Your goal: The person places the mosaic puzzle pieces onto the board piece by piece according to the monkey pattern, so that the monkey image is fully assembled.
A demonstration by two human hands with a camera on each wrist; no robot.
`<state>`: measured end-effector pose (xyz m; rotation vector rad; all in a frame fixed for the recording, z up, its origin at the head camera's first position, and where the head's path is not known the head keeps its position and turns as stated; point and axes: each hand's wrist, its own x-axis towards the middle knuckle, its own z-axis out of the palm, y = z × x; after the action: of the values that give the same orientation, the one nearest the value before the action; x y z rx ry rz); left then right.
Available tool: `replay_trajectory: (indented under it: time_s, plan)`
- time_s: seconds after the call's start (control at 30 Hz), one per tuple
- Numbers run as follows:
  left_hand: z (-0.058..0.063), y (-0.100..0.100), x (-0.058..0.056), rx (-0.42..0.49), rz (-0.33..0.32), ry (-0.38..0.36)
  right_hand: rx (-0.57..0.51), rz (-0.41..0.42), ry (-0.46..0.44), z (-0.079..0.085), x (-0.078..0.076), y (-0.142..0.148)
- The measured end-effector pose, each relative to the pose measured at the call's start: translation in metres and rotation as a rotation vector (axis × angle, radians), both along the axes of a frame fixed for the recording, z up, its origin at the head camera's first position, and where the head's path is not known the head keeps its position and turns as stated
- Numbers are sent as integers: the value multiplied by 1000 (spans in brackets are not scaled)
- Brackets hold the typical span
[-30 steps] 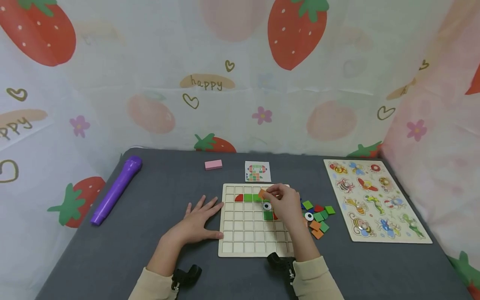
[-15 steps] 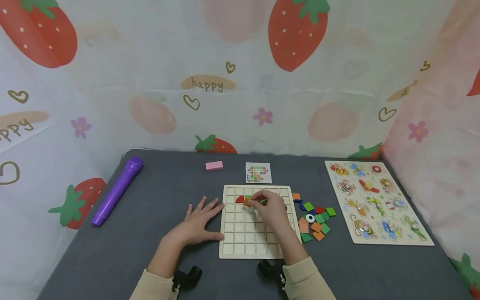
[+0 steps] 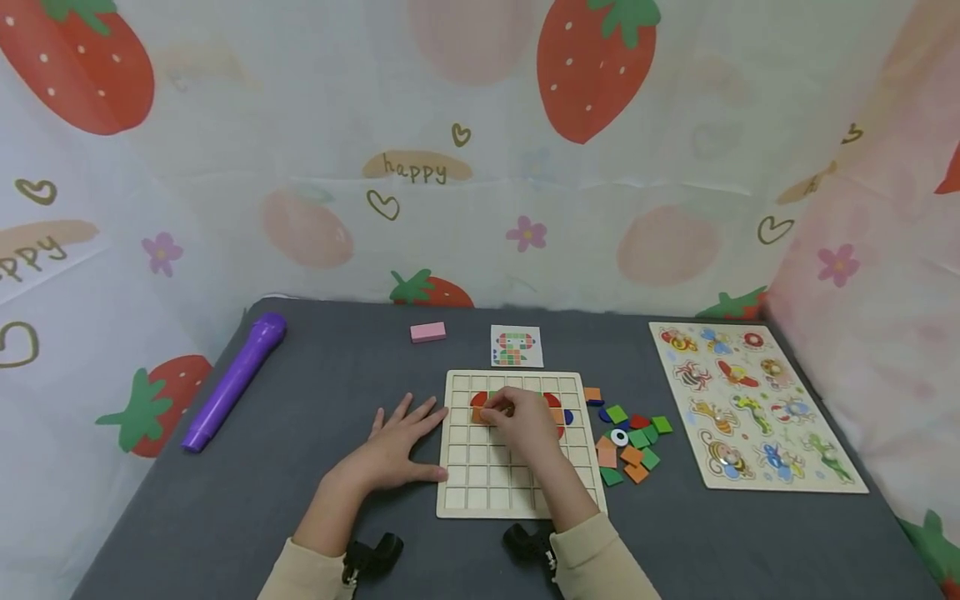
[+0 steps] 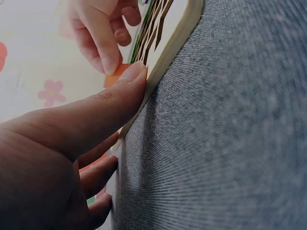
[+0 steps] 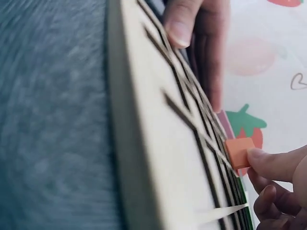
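A pale wooden board with a raised grid (image 3: 476, 475) lies on the table. My right hand (image 3: 528, 425) is over its upper left part, pinching an orange square tile (image 5: 240, 152) between thumb and finger. The tile is at a cell just below a rounded red tile (image 3: 478, 399). More tiles sit in the upper rows, including a rounded red one (image 3: 551, 400) and a blue one (image 3: 568, 417); my right hand hides those between. My left hand (image 3: 393, 450) lies with spread fingers, its thumb and fingertips touching the board's left edge.
Loose coloured tiles (image 3: 633, 437) lie right of the board. A small pattern card (image 3: 517, 346) and a pink block (image 3: 427, 332) are behind it. A purple microphone-shaped object (image 3: 236, 382) lies left, and an insect picture board (image 3: 757, 404) lies right.
My right hand has moved left across the board with the orange tile, from the right part of the upper rows to their left end. My left hand has stayed at the board's edge.
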<state>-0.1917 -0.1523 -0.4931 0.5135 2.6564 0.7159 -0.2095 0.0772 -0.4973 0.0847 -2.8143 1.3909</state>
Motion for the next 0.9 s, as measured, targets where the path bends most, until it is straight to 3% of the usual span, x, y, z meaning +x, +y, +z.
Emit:
replay_trajectory:
  time_s: [0.4, 0.67, 0.9]
  plan:
    - [0, 1, 1, 2, 2, 5, 207, 34, 29, 0, 2, -3]
    - [-2, 0, 0, -1, 6, 7, 203, 50, 29, 3, 3, 0]
    - [-1, 0, 0, -1, 4, -2, 167, -15, 47, 14, 2, 22]
